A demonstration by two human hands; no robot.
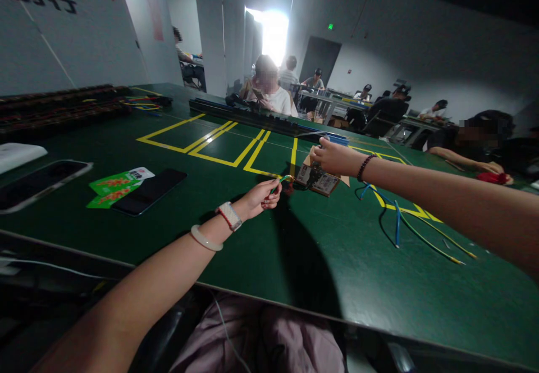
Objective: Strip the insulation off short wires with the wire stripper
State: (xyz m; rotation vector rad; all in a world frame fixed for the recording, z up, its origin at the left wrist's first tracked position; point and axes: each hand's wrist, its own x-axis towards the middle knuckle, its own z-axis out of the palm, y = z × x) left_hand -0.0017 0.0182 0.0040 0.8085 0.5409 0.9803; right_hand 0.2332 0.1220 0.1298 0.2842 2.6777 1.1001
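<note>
My left hand [261, 199] is closed over the middle of the green table, its fingers pinching a green wire [284, 179]. The wire's tip points toward a small open cardboard box [326, 183] with printed labels. Just above that box, my right hand [332, 157] is closed with its back toward me; whatever its fingers hold is hidden. Reddish-brown bits [288, 189] lie beside the box, near the wire tip. Under my right forearm, a blue wire [397, 224] and a yellow-green wire [433, 242] with terminated ends rest loose on the table.
Two phones [149, 192] [44, 185] and green packets [110, 186] lie at the left. Dark rails [256, 116] and bundled wires [145, 102] line the back. Yellow tape [214, 161] marks rectangles on the table [236, 260]. Other people sit opposite and at the right.
</note>
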